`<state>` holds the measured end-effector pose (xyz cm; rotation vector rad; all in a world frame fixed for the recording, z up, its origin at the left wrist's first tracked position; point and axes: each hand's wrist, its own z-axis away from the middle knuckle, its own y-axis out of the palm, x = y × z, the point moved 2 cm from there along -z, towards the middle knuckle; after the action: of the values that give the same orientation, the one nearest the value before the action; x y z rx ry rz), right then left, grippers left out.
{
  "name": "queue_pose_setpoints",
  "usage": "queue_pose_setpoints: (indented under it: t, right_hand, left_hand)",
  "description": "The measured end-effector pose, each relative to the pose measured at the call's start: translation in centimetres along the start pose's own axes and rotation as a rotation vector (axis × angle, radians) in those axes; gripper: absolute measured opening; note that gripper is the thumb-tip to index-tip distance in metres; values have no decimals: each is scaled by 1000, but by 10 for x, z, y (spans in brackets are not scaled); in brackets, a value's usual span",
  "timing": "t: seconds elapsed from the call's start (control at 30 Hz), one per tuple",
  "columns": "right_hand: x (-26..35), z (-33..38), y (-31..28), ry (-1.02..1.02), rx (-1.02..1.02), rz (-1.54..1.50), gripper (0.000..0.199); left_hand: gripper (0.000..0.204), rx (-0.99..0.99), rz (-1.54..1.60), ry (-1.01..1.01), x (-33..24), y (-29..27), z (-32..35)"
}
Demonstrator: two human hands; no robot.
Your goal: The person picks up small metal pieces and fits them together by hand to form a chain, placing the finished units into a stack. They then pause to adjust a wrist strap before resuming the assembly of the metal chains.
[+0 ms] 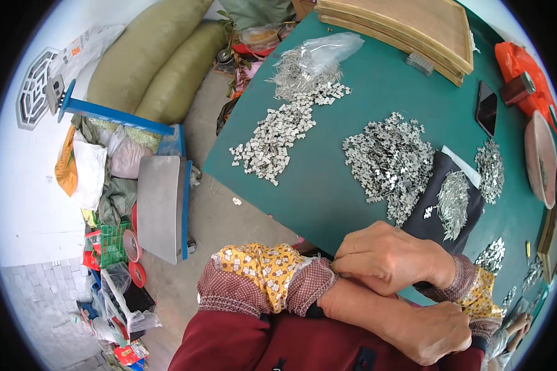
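My forearms cross in front of my dark red top. My right hand (384,256) lies over my left forearm, its fingers curled at the cuff of the yellow flowered left sleeve cover (260,269). Lower down, my left hand (430,334) is closed against the upper band of the matching right sleeve cover (481,295); its fingertips are hidden. Just beyond my hands lies a dark cloth pad (430,204) bearing a heap of thin metal pins (454,207). Beside it is a large pile of small grey metal pieces (390,164).
The green table (260,204) also carries pale small pieces (275,139), pins under a plastic bag (331,49), stacked wooden trays (402,31), a phone (486,108) and a pink bowl (540,161). A blue scale (164,204) stands left. Another person's hand (520,324) shows lower right.
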<state>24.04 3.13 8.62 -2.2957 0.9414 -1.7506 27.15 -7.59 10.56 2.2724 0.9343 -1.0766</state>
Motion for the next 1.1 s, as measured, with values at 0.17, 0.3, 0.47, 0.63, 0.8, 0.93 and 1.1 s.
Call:
queue_pose_setpoints:
  t: [0.17, 0.3, 0.47, 0.63, 0.8, 0.93, 1.1]
  right_hand:
    - [-7, 1, 6, -66, -230, -32, 14]
    - [-10, 2, 12, -70, -404, 13, 12]
    - [-22, -2, 12, 8, -339, -38, 12]
    - [-30, -6, 9, -13, -316, -97, 12]
    - [-31, -3, 20, 112, -263, -232, 13]
    - [-20, -7, 19, 58, -309, -217, 19]
    - [-17, -7, 14, -55, -281, -204, 30]
  left_hand:
    - [12, 263, 18, -76, -1, -10, -19]
    - [15, 388, 93, -178, -14, -22, -36]
    - [14, 360, 76, -155, -15, -26, -42]
    - [16, 401, 92, -171, -19, -28, -49]
    - [10, 266, 24, -246, -11, -18, -44]
    - [9, 56, -48, -282, -11, -16, -41]
    - [7, 65, 77, -367, -8, -24, -43]
